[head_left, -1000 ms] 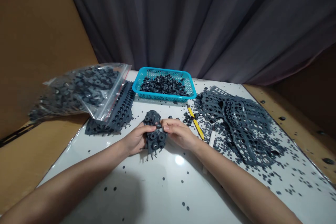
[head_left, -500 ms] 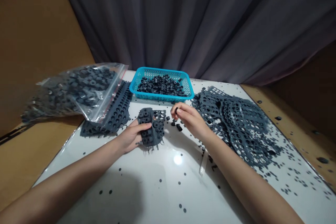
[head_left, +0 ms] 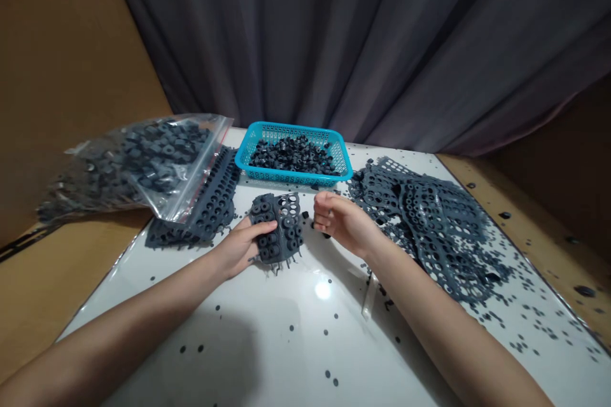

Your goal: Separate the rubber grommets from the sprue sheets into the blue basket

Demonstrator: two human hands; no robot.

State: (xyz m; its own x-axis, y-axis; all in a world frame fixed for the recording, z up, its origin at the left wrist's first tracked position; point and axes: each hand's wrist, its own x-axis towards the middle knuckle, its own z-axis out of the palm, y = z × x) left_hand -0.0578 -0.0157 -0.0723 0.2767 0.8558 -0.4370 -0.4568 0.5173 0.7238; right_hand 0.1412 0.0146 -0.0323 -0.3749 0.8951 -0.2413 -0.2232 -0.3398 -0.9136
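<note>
My left hand (head_left: 241, 243) grips a dark grey perforated rubber sheet (head_left: 277, 232), its thumb pressed on the face. Ring-shaped plugs fill much of the sheet, open holes show at its upper right, and thin strands hang from the lower edge. Just right of it, my right hand (head_left: 341, 219) hovers with fingers curled inward; whatever they hold, if anything, is hidden. A few small black rubber pieces (head_left: 306, 215) lie between the hands, some partly behind the right fingers. Beyond them stands a blue plastic basket (head_left: 245, 163) containing many small black pieces.
A clear zip bag (head_left: 157, 168) full of grey rubber pieces rests on unpicked sheets (head_left: 214, 200) at left. Punched-out sheets (head_left: 429, 216) are heaped at right among scattered bits. A pale strip (head_left: 370, 297) lies by my right forearm. A grey curtain (head_left: 305, 38) hangs behind.
My right hand has shifted slightly and turned; the black piece at its fingertips no longer shows. A small dark piece is visible by the basket's front. The held sheet has tilted a little.
</note>
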